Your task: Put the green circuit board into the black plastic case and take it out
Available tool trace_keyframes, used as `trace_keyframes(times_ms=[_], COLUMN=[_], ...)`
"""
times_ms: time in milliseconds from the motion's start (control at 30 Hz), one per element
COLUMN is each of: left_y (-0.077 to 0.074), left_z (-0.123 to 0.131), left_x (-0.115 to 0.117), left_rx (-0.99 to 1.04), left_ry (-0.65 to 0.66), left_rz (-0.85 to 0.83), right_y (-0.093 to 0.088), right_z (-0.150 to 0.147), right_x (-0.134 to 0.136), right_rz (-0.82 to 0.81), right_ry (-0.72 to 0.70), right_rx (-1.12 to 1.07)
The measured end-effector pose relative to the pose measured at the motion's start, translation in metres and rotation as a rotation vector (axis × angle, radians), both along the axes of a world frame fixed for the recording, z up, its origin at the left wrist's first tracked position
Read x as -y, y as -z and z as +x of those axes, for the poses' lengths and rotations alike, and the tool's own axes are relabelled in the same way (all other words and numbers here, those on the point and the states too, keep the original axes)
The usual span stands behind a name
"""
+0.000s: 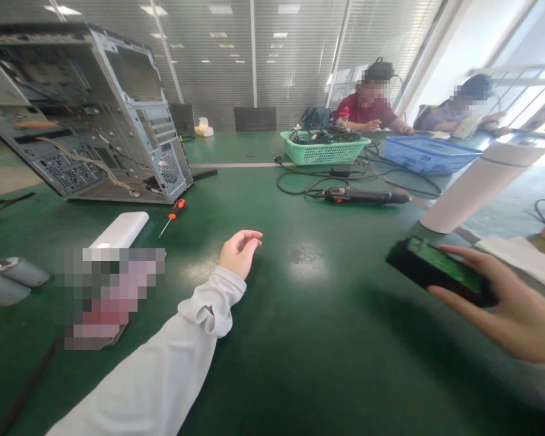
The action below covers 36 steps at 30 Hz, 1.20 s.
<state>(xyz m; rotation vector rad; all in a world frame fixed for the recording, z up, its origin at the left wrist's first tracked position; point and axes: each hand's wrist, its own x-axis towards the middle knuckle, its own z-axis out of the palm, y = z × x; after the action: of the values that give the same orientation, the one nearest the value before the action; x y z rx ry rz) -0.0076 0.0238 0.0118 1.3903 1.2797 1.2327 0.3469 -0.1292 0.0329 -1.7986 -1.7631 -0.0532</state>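
At the right, my right hand (pixel 515 303) grips a black rectangular housing with an exposed green circuit board (pixel 440 266), held tilted above the table; its exact kind I cannot tell. Thumb and fingers press on its two long sides. My left hand (pixel 240 253), in a white sleeve, rests at the middle of the green table (pixel 309 351). Its fingers curve loosely, with a small gap to the thumb and nothing visible in them. Left of it lie an orange and black screwdriver (pixel 177 209), a white flat case (pixel 120 233) and a partly blurred-out phone-like item (pixel 118 297).
An open computer case (pixel 136 121) stands at the left, with metal cylinders (pixel 22 272) nearer me. A corded electric screwdriver (pixel 366 195), green basket (pixel 329 152), blue basket (pixel 431 154) and pale tall cylinder (pixel 476 188) are beyond my hands. Two people sit at the far right.
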Motion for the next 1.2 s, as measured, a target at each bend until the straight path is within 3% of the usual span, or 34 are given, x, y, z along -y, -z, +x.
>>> trace_keyframes(times_ms=[200, 400, 567, 767, 867, 1000, 1200], left_y=[0.0, 0.003, 0.0, -0.004, -0.003, 0.003, 0.004], left_z=[0.0, -0.001, 0.001, 0.002, 0.0, -0.002, -0.005], left_x=[0.0, 0.0, 0.004, 0.007, 0.007, 0.004, 0.002], left_rx=[-0.007, -0.06, -0.121, -0.171, -0.224, -0.199, -0.209], left_ry=[0.005, 0.061, 0.089, 0.159, 0.145, 0.1, 0.195], left_rz=[0.01, 0.039, 0.103, 0.081, 0.125, 0.121, 0.118], right_y=[0.027, 0.034, 0.032, 0.033, 0.032, 0.034, 0.038], right_z=[-0.114, -0.168, -0.177, -0.173, -0.172, -0.172, -0.17], right_x=[-0.074, -0.113, -0.111, -0.11, -0.11, -0.111, -0.116], right_rz=[0.157, 0.289, 0.32, 0.512, 0.502, 0.404, -0.038], right_ry=[-0.482, -0.514, -0.539, -0.521, -0.555, -0.542, -0.41], right_rx=[-0.102, -0.144, -0.134, -0.254, -0.273, -0.374, -0.857])
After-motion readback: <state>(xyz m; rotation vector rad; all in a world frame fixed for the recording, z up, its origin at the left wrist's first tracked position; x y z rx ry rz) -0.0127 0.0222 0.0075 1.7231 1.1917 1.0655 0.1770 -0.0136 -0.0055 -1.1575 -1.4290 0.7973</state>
